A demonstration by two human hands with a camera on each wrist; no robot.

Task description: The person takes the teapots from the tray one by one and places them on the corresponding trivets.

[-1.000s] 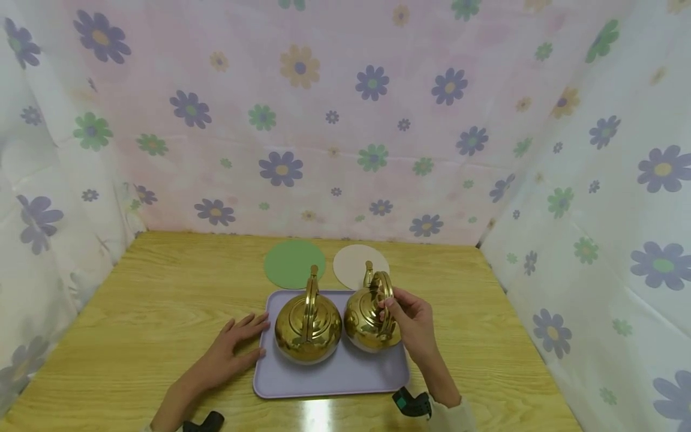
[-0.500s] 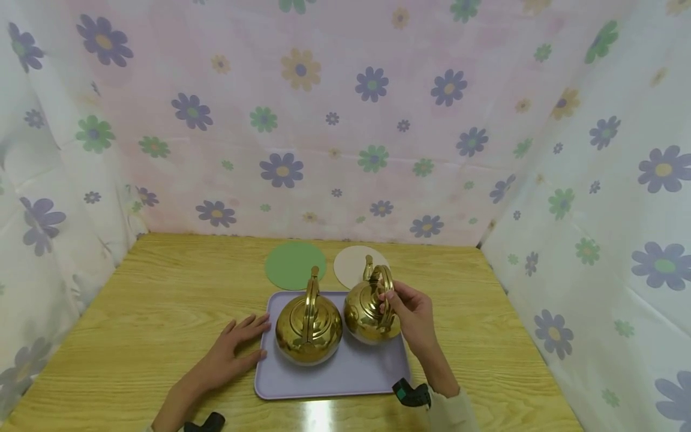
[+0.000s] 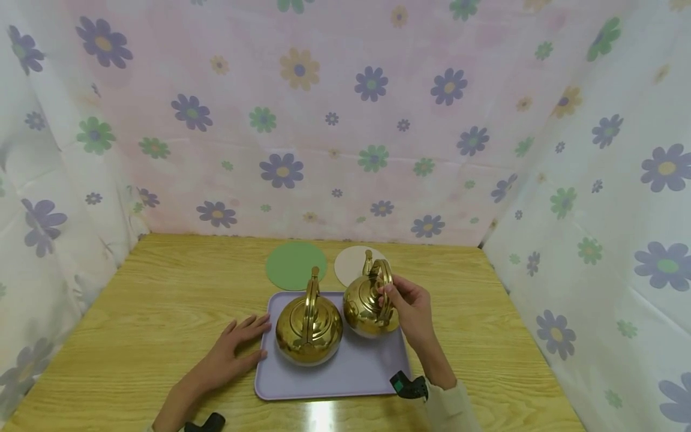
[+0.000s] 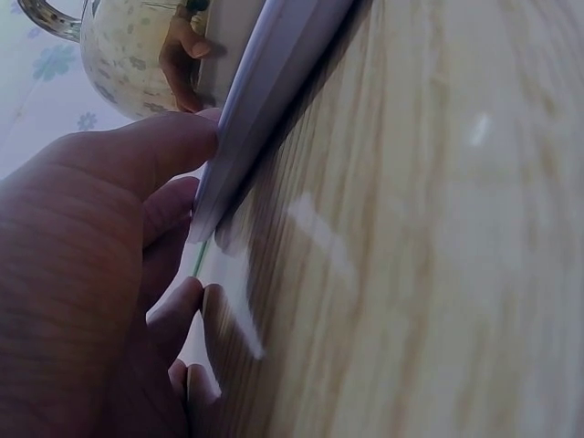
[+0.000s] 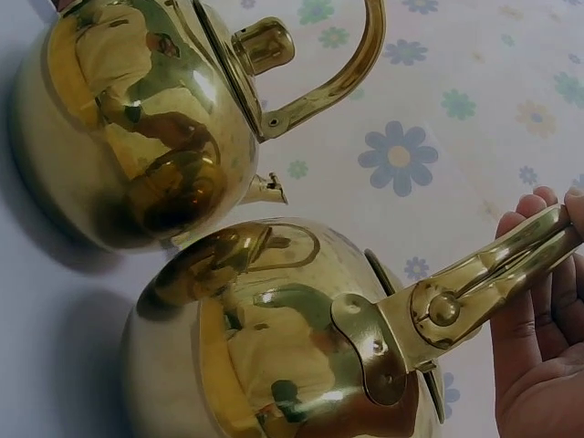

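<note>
Right fingers: curling round the brass handle of the right kettle, thumb and fingertips pinching the arch near its top.
Right hand: carrying the kettle's weight; the kettle is tilting, spout pointing away toward the back, its base looking just clear of the tray, though the head view is too shallow to be sure it is not touching.
Left fingers: lying straight and relaxed, tips pressing against the tray's left edge.
Left hand: resting flat on the table, holding nothing, bracing the tray.
Left kettle: standing upright on the tray, handle up, just beside the lifted one; the wrist view is showing the two bodies nearly touching.
Mats: a green mat and a beige mat are lying on the table just behind the tray; the lifted kettle is overlapping the beige one in the head view.
Step in hand: by my reading, lifting the right kettle off the tray while the other hand is steadying it.
Next move: probably calling for a clean rise away from the neighbouring kettle, levelling the tilt, then carrying back toward the beige mat and setting the base flat on it.
</note>
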